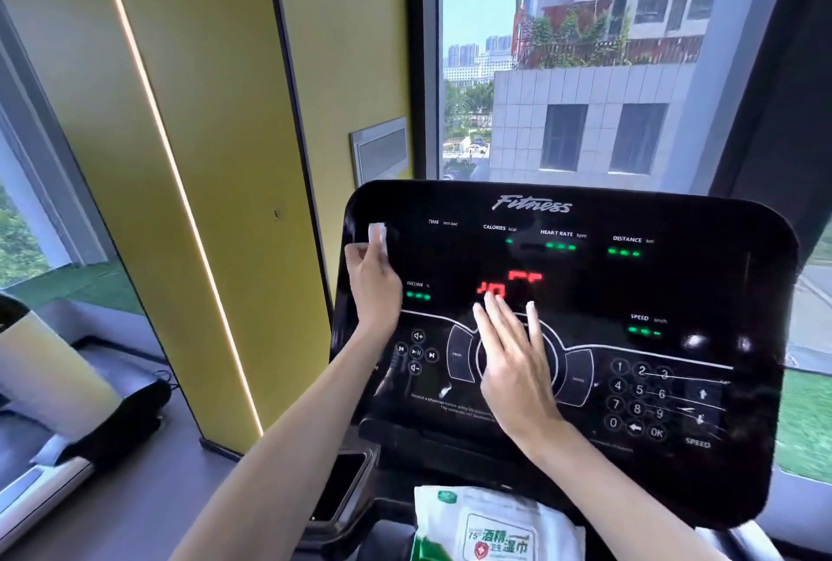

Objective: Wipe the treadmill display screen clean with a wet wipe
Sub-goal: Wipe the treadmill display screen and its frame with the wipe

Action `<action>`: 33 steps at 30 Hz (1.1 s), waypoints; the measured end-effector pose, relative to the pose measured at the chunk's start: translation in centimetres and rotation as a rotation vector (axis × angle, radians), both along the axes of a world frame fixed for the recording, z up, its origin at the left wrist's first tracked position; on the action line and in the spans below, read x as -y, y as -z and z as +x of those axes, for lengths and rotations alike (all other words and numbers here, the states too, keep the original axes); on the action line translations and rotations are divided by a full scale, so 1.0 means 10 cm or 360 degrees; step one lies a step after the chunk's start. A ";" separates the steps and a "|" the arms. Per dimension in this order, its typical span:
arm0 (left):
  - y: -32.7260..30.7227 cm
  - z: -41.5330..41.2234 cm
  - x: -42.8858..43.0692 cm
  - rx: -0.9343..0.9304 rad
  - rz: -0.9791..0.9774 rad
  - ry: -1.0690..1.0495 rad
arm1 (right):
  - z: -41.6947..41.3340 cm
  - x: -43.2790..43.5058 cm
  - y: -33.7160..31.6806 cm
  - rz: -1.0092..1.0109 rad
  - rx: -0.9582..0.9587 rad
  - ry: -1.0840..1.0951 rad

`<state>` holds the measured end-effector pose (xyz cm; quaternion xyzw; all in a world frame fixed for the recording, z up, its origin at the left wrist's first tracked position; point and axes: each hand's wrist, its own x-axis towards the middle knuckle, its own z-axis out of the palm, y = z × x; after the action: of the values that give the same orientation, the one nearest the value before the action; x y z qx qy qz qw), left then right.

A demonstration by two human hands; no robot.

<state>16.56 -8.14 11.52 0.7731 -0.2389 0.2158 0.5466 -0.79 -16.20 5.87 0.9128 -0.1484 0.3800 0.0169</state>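
Head view: I see the left hand [373, 286] up at the top left corner of the treadmill display screen [585, 263], its fingers pinching a small folded white wet wipe [377, 235] against the black glass, just left of the TIME label. The right hand [517, 362] is spread wide and holds nothing, its fingers straight over the round control ring in the middle of the console, fingertips just under the red digits [508, 283]. A pack of wet wipes [490, 524] lies below the console's lower edge, at its middle.
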 end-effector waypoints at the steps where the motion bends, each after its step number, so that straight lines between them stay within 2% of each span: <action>1: -0.10 -0.01 0.08 -0.0079 -0.0043 -0.0044 | -0.01 0.04 -0.07 0.0025 0.0062 0.0007; 4: -0.37 -0.07 0.33 -0.0106 -0.0163 -0.0078 | -0.06 0.21 -0.27 0.0111 0.0167 0.0073; 8: -0.64 -0.17 0.58 -0.0097 -0.0250 0.0012 | -0.19 0.38 -0.37 0.0153 0.0132 0.0190; 15: -0.65 -0.87 1.16 0.0211 -0.0087 0.0428 | -0.53 0.67 -0.42 0.0102 0.0091 0.0332; 22: -0.75 -1.37 1.64 0.0442 0.0183 0.0610 | -0.92 0.98 -0.45 0.0151 0.0111 0.0485; 27: -0.76 -1.65 1.91 0.0477 0.0316 0.0946 | -1.17 1.10 -0.38 0.0162 0.0155 0.0506; 33: -0.58 -1.88 1.88 0.0831 0.0458 0.1075 | -1.35 1.14 -0.26 0.0197 0.0170 0.0530</action>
<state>-2.23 -26.93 17.36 0.6394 -0.6355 0.1777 0.3947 -14.26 -27.64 8.49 0.8534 -0.3213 0.4102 0.0156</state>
